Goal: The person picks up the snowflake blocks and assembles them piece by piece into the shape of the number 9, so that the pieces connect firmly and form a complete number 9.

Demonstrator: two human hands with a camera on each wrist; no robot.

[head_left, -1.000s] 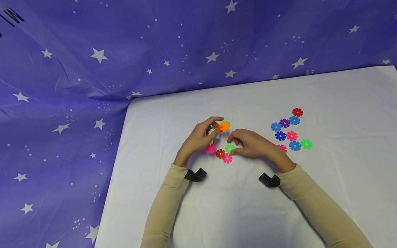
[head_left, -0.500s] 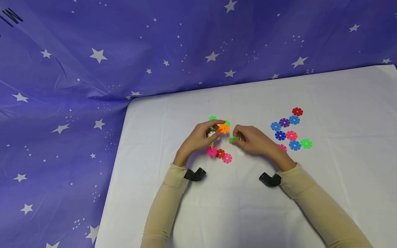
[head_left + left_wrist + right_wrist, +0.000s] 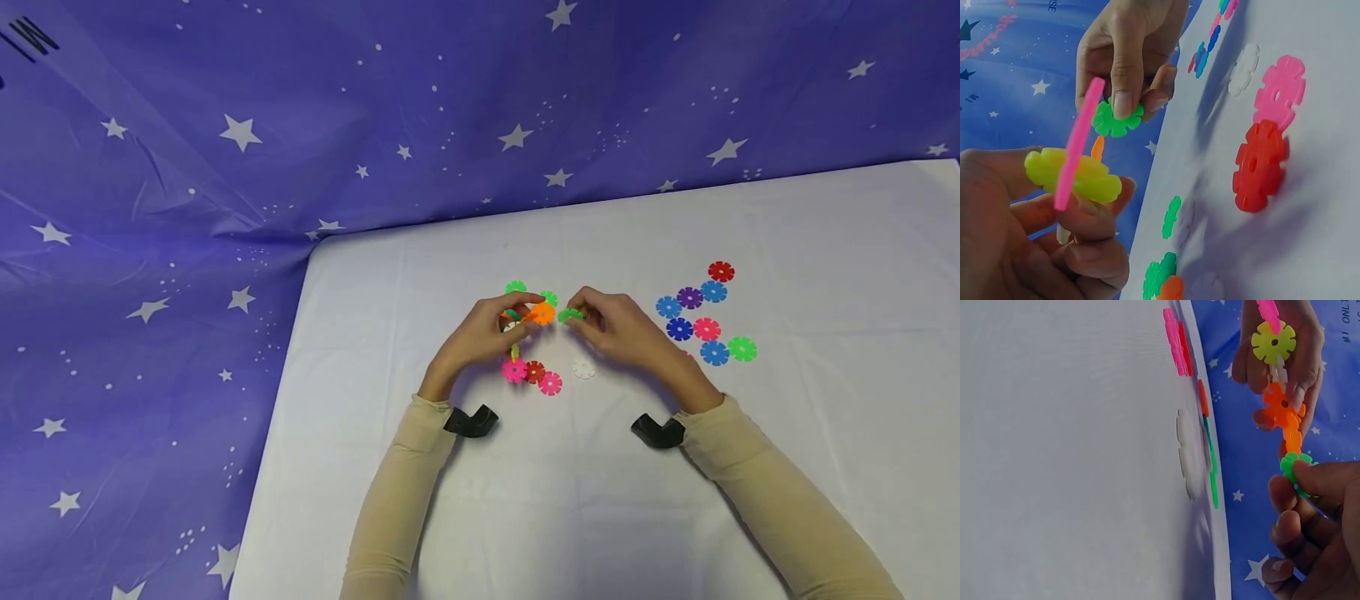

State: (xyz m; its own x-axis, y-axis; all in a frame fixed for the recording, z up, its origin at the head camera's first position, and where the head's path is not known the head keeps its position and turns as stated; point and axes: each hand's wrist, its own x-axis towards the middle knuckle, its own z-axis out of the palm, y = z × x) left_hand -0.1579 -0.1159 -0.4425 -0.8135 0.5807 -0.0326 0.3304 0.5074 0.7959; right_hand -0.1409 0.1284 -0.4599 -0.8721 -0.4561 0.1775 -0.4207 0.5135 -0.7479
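Note:
My left hand (image 3: pixel 486 330) grips a chain of interlocking plastic flower discs. In the right wrist view the chain shows a pink disc (image 3: pixel 1269 314), a yellow one (image 3: pixel 1266 345), a white one and two orange ones, the nearer orange disc (image 3: pixel 1293 439) at its end. My right hand (image 3: pixel 621 333) pinches a green disc (image 3: pixel 569 316) between thumb and fingers, close beside that orange end. Whether the two discs touch I cannot tell. Below the hands a white disc (image 3: pixel 583 369), a red disc (image 3: pixel 535 372) and a pink disc (image 3: pixel 551 383) lie on the table.
More discs, including a green one (image 3: pixel 516 287), lie behind the left hand. Several others, such as a red disc (image 3: pixel 722 272) and a purple disc (image 3: pixel 690 297), are spread on the white table (image 3: pixel 570 500) at right. A purple starry cloth (image 3: pixel 420 108) hangs behind.
My right hand has picked up the green disc from the table and carried it up towards the chain's orange end, uncovering the white disc. My left hand has stayed nearly in place.

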